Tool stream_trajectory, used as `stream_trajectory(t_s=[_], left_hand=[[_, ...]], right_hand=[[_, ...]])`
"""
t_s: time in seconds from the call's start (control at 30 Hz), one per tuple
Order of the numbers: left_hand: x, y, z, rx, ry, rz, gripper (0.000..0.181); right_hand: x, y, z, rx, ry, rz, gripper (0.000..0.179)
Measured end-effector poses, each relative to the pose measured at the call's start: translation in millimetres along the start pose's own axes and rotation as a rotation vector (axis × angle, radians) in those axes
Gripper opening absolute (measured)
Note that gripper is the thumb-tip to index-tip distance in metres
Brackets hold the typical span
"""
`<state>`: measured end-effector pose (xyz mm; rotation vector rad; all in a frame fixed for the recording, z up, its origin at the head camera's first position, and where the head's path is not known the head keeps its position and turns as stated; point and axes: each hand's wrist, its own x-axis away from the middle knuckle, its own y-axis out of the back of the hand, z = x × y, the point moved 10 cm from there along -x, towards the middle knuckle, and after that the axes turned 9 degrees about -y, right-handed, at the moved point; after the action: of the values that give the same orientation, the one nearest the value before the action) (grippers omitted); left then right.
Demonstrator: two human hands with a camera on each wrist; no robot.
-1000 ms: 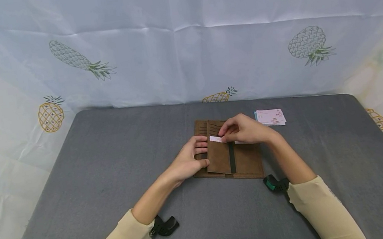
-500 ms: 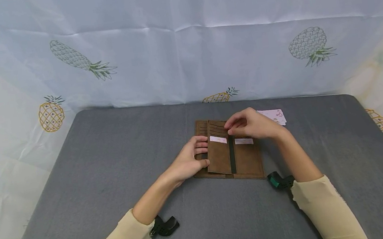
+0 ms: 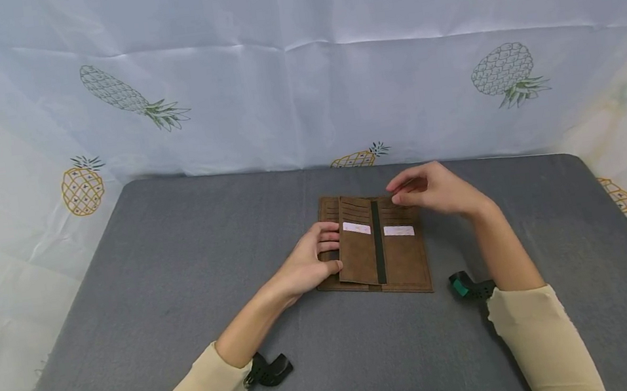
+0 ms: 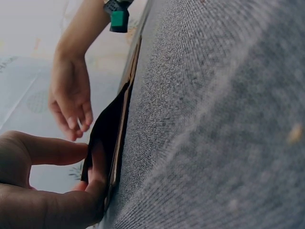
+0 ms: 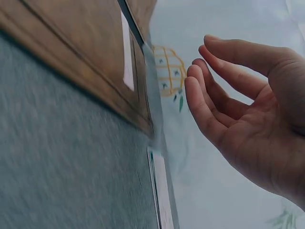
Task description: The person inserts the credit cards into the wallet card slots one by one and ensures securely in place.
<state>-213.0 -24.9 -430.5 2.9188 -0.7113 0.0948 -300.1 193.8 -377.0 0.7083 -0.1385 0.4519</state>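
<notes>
A brown wallet (image 3: 405, 264) lies spread out on the table, with a black strap (image 3: 378, 240) down its inner part. Pale pink cards show above two pockets: a left card (image 3: 357, 228) and a right card (image 3: 399, 231). At the wallet's left side my left hand (image 3: 307, 263) pinches the raised inner flap (image 4: 108, 125) between thumb and fingers. Over the wallet's upper right corner hovers my right hand (image 3: 437, 189), fingers loosely bent and holding nothing. The right wrist view shows a stack of cards (image 5: 163, 193) beside the wallet; the right hand hides it in the head view.
The grey cloth-covered table (image 3: 206, 236) reaches back to a white curtain (image 3: 290, 106) printed with pineapples. Black wrist devices sit at both cuffs, the left device (image 3: 274, 370) and the right device (image 3: 471, 287) close above the tabletop.
The right hand has let go of the left card, now seated in its pocket, and moved up and right across the wallet. The left hand has stayed put on the flap.
</notes>
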Motion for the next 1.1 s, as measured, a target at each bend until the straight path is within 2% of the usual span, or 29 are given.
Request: stream_trajectory(t_s=[0.47, 0.87, 1.1], left_hand=[[-0.6, -0.1, -0.2, 0.003, -0.007, -0.002, 0.070], [-0.4, -0.2, -0.1, 0.011, -0.001, 0.003, 0.070], [-1.3, 0.2, -0.2, 0.006, -0.001, 0.001, 0.070]], right_hand=[[7.8, 34, -39, 0.033, -0.086, -0.104, 0.039], [3.1, 44, -66, 0.060, -0.147, -0.168, 0.046], [-2.1, 47, -72, 0.135, -0.164, -0.205, 0.046]])
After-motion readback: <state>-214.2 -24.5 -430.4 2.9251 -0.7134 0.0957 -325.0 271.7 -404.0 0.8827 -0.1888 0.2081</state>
